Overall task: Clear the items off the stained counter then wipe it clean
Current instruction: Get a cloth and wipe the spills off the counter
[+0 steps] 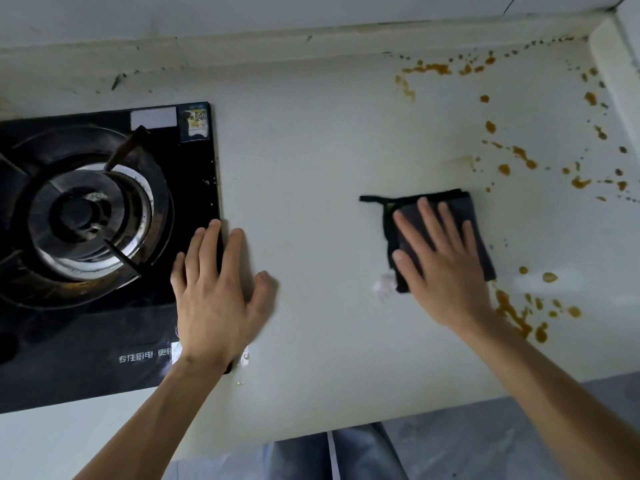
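Note:
A white counter (322, 161) fills the view, with orange-brown stains (519, 154) spattered over its right side and back right corner. A folded dark grey cloth (433, 206) lies flat on the counter right of centre. My right hand (440, 261) presses down on the cloth with flat, spread fingers. My left hand (214, 289) rests flat and open, fingers spread, across the right edge of the black stove, holding nothing. More stains (512, 313) lie just right of my right wrist.
A black glass gas stove (86, 216) with a metal burner takes up the left side. A white wall ledge (311, 36) runs along the back, and a white wall (620, 81) closes the right. The counter's front edge (381, 424) drops to a grey floor.

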